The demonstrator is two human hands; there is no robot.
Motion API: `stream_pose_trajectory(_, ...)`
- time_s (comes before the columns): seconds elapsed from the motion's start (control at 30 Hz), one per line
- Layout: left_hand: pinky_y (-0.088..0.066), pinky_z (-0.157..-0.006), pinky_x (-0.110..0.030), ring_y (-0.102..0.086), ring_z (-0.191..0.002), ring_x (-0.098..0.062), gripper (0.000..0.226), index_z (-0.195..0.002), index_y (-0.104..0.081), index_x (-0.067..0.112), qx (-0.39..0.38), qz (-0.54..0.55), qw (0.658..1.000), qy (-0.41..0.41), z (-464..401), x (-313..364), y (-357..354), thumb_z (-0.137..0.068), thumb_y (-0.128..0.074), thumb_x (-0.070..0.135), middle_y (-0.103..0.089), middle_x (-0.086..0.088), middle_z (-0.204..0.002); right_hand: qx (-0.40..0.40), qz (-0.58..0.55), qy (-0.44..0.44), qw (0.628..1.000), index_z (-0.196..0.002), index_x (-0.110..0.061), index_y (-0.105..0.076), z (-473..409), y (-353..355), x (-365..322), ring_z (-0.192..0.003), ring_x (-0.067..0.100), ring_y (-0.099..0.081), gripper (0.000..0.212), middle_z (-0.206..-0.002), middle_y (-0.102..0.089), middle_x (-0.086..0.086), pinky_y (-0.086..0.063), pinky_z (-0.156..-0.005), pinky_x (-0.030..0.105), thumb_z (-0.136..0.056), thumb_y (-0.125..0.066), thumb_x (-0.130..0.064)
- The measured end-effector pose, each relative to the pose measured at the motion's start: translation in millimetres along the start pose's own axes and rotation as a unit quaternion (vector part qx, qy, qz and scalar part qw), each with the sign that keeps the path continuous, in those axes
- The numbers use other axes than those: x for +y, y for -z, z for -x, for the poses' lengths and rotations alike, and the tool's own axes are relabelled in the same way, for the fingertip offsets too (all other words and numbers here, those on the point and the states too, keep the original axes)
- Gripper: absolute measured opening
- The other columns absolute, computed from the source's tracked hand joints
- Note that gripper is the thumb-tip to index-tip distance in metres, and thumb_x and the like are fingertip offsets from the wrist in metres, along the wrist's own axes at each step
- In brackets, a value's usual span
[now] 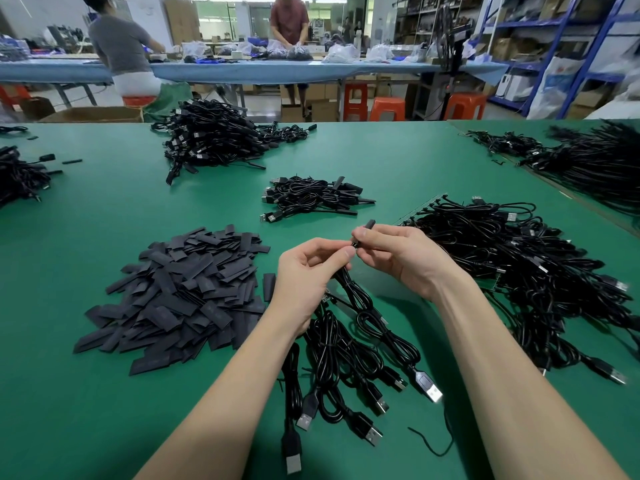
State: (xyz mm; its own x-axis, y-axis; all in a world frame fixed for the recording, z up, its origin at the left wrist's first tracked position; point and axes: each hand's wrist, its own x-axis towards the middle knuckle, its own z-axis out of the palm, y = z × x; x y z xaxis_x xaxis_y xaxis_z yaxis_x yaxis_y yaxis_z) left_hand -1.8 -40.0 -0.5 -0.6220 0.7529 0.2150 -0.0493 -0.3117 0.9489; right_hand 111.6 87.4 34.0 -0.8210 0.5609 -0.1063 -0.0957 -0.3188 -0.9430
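My left hand [308, 271] grips a bunch of black USB cables [349, 348] whose plugs hang down onto the green table [104, 410]. My right hand [398, 254] pinches a short black sleeve [367, 226] at the end of one cable, just right of my left fingertips. The two hands meet above the table's middle. A heap of flat black sleeves [180, 292] lies to the left of my left hand. A large tangle of black cables [526, 271] lies to the right of my right hand.
A small pile of cables [311, 197] lies beyond my hands, a bigger pile [211, 136] sits farther back left, and more cables [595, 157] at the far right. Two people work at a blue bench [311, 71] behind. Orange stools [388, 109] and shelving [554, 46] stand beyond.
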Motion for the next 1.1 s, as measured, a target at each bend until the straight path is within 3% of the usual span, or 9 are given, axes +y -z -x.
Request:
stream_pose_trajectory(0.27,-0.054,-0.071,-0.021,-0.069,-0.07,-0.014,0.018,-0.079,-0.077,0.02,-0.001,0.029,0.999,0.014,-1.2,0.5,1.6,-0.081,-0.079,0.002,-0.076,-0.009,-0.079,-0.02,0.041,0.022,0.999,-0.099,-0.003,-0.075,1.4,-1.1,3.8,-0.068,0.011,-0.066,0.023,-0.074,-0.071,0.002,-0.057,-0.072,0.018,-0.082,-0.079,-0.017)
stream_pose_trajectory(0.47,-0.055,-0.072,-0.022,-0.067,-0.07,-0.014,0.014,-0.087,-0.074,0.014,0.02,0.1,0.994,0.035,-2.4,1.7,3.3,-0.08,-0.077,0.002,-0.076,-0.009,-0.084,0.038,0.058,0.159,0.985,-0.123,-0.013,-0.067,-0.2,-20.5,8.9,-0.087,0.023,-0.071,0.036,-0.094,-0.073,0.024,-0.06,-0.082,0.034,-0.089,-0.074,-0.005)
stream_pose_trajectory(0.7,-0.054,-0.07,-0.021,-0.066,-0.069,-0.013,0.021,-0.089,-0.072,0.014,0.017,0.108,0.993,0.043,-2.3,3.8,2.3,-0.071,-0.082,0.012,-0.074,-0.009,-0.082,0.064,0.03,0.192,0.979,-0.114,-0.006,-0.073,-2.2,-22.9,11.3,-0.081,0.022,-0.071,0.029,-0.09,-0.075,0.017,-0.06,-0.086,0.035,-0.086,-0.077,-0.002)
stream_pose_trajectory(0.9,-0.054,-0.071,-0.021,-0.065,-0.07,-0.013,0.014,-0.092,-0.071,0.011,0.02,0.098,0.994,0.051,-1.9,5.2,2.3,-0.083,-0.076,0.001,-0.073,-0.009,-0.081,0.076,0.003,0.195,0.978,-0.107,-0.005,-0.075,-2.9,-23.6,11.2,-0.074,0.02,-0.07,0.022,-0.083,-0.075,0.013,-0.06,-0.078,0.03,-0.086,-0.076,0.001)
stream_pose_trajectory(1.1,-0.054,-0.07,-0.022,-0.065,-0.07,-0.013,0.014,-0.092,-0.07,0.01,0.019,0.094,0.994,0.056,-0.8,7.1,1.5,-0.083,-0.075,0.0,-0.072,-0.008,-0.08,0.082,0.019,0.201,0.976,-0.104,-0.007,-0.076,-1.9,-24.6,11.0,-0.075,0.019,-0.071,0.017,-0.089,-0.076,0.016,-0.061,-0.079,0.033,-0.088,-0.074,-0.002)
